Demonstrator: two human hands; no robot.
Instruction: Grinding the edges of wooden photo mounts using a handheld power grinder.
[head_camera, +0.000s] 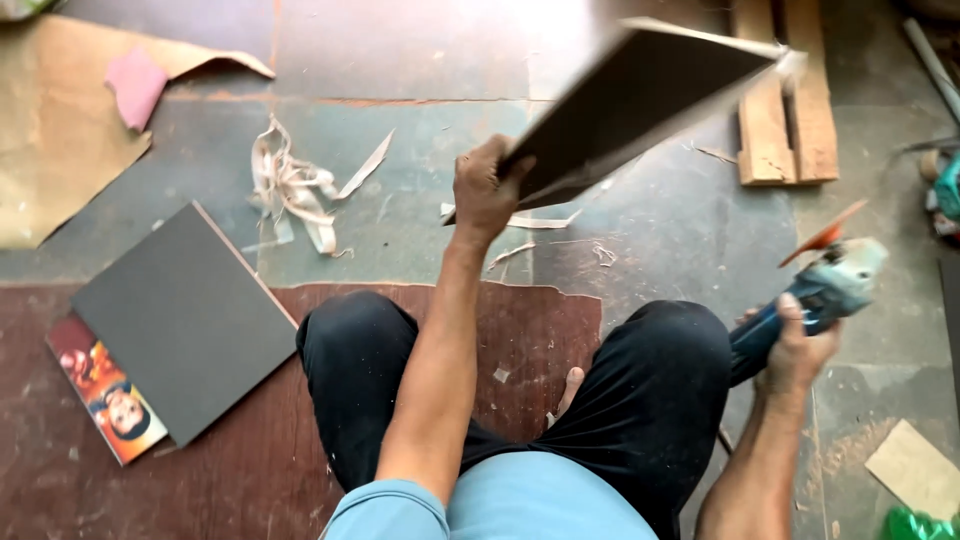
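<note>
The person sits cross-legged, knees in dark trousers spread toward nine and three o'clock, one bare foot (570, 388) showing between them. The left arm stretches straight out toward twelve o'clock, forearm bare, wrist firm. The left hand (484, 190) is closed in a grip, fingers curled over and thumb beneath, knuckles up. The right arm reaches out toward two o'clock, elbow bent low at the body's side. The right hand (797, 350) is wrapped in a fist, fingers curled round, wrist slightly cocked outward.
</note>
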